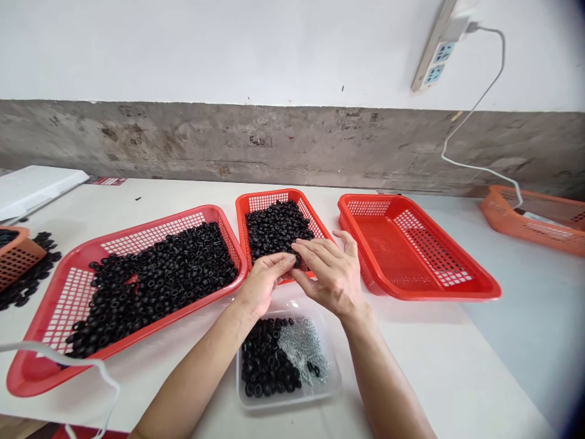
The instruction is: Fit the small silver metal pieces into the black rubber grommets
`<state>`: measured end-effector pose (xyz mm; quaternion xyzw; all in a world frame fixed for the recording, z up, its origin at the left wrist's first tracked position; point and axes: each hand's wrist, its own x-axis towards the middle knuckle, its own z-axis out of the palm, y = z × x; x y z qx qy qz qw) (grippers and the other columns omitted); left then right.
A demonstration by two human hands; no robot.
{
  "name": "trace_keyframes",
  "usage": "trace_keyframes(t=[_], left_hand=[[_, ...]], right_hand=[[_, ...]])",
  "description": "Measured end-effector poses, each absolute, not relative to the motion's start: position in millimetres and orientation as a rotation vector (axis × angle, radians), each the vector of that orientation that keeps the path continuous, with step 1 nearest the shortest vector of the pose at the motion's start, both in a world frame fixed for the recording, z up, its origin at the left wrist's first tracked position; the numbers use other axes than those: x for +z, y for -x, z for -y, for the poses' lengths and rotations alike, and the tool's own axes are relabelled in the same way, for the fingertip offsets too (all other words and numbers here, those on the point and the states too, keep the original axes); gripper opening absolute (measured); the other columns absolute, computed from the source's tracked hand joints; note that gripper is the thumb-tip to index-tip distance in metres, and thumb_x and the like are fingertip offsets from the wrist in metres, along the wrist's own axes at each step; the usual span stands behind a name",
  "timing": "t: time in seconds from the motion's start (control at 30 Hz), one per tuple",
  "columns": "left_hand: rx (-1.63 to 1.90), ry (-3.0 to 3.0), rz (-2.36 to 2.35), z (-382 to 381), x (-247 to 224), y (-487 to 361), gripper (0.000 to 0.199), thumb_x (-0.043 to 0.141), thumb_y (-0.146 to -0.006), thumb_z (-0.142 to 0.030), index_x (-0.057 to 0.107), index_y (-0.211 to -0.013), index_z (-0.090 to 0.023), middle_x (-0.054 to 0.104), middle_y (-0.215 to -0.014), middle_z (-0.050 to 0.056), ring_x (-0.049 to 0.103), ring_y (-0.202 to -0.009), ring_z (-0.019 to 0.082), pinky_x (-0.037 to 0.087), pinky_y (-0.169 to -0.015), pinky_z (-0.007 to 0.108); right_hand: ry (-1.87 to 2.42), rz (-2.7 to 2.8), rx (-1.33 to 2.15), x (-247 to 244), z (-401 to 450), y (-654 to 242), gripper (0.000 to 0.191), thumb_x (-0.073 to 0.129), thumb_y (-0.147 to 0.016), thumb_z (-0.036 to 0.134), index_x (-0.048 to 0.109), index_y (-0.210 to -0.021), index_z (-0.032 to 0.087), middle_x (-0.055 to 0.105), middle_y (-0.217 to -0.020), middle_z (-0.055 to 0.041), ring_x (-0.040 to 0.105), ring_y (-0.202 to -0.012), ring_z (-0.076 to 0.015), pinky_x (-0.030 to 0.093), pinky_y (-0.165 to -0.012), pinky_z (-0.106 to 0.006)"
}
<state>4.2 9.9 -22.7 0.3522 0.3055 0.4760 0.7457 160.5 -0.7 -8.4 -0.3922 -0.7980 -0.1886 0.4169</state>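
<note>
Head view: left hand [267, 283] and right hand [331, 274] rest on black rubber rings [276, 228] heaped in a red plastic basket [274, 196], fingers [315, 247] curled, loosely together (any pinch hidden, cannot tell). Clear plastic tub [287, 399] nearest the person holds fewer rings, beside silvery metal pieces [304, 350]; wide red tray [46, 299] holds the most.

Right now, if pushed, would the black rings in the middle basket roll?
The black rings probably roll if tipped on edge, being round. Heaped loosely in the red basket, they would likely shift easily. Their matte look suggests rubber, so probably not slippery.
</note>
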Motion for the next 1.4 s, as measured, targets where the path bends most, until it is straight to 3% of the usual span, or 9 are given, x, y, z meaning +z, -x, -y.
trace_keyframes(t=[0.3, 0.53, 0.7, 0.87, 1.07, 1.23, 1.4], left_hand=[[1.09, -0.777, -0.755, -8, -23, -8, 0.04, 0.096, -0.055, -0.046, 0.075, -0.067, -0.014, 0.067, -0.068, 0.0, 0.054, -0.066, 0.01, 0.044, -0.07, 0.024], [1.116, -0.753, -0.788, -9, -28, -9, 0.041, 0.096, -0.054, -0.045, 0.076, -0.068, -0.013, 0.068, -0.069, 0.002, 0.056, -0.066, 0.012, 0.045, -0.071, 0.026], [1.109, -0.756, -0.766, -8, -24, -8, 0.04, 0.095, -0.057, -0.046, 0.077, -0.072, -0.013, 0.07, -0.069, 0.002, 0.059, -0.067, 0.012, 0.046, -0.072, 0.025], [0.987, -0.705, -0.695, -9, -19, -2, 0.046, 0.086, -0.066, -0.058, 0.077, -0.076, -0.014, 0.073, -0.072, 0.005, 0.067, -0.073, 0.018, 0.051, -0.077, 0.031], [1.055, -0.835, -0.697, -11, -16, 2, 0.027, 0.089, -0.069, -0.038, 0.079, -0.081, -0.016, 0.073, -0.08, 0.002, 0.065, -0.078, 0.013, 0.05, -0.08, 0.025], [1.064, -0.852, -0.693, -9, -18, -2, 0.03, 0.09, -0.067, -0.042, 0.08, -0.078, -0.016, 0.074, -0.079, 0.004, 0.064, -0.079, 0.015, 0.048, -0.079, 0.025], [1.102, -0.902, -0.664, -9, -18, -1, 0.027, 0.088, -0.071, -0.041, 0.079, -0.074, -0.016, 0.073, -0.076, 0.003, 0.064, -0.078, 0.015, 0.048, -0.081, 0.026]], right_hand=[[0.908, 2.109, -0.426, -14, -5, -167, 0.02, 0.06, -0.098, 0.023, 0.07, -0.115, 0.018, 0.079, -0.107, -0.0069, 0.072, -0.089, -0.0193, 0.046, -0.092, -0.04], [0.87, 2.094, -0.428, -23, -9, -162, 0.019, 0.053, -0.101, 0.02, 0.069, -0.11, 0.016, 0.079, -0.098, -0.0082, 0.074, -0.086, -0.0192, 0.049, -0.098, -0.042], [0.837, 2.036, -0.331, -27, -10, -158, 0.017, 0.056, -0.099, 0.016, 0.069, -0.111, 0.016, 0.08, -0.098, -0.0058, 0.075, -0.078, -0.0159, 0.041, -0.111, -0.045], [0.929, 1.952, -0.193, -23, -6, -159, 0.014, 0.064, -0.099, 0.031, 0.071, -0.107, 0.023, 0.081, -0.098, -0.0018, 0.077, -0.083, -0.0173, 0.033, -0.115, -0.047], [0.942, 1.977, -0.247, -16, -4, -164, 0.014, 0.068, -0.096, 0.03, 0.073, -0.108, 0.025, 0.08, -0.103, -0.0013, 0.076, -0.09, -0.0194, 0.032, -0.115, -0.048], [0.993, 2.054, -0.39, -15, 0, -157, 0.024, 0.066, -0.095, 0.019, 0.072, -0.117, 0.026, 0.079, -0.111, -0.0008, 0.075, -0.096, -0.0196, 0.027, -0.119, -0.048], [0.965, 2.006, -0.389, -15, 1, -153, 0.025, 0.066, -0.098, 0.027, 0.069, -0.123, 0.024, 0.078, -0.115, -0.003, 0.076, -0.095, -0.0188, 0.027, -0.118, -0.047]])
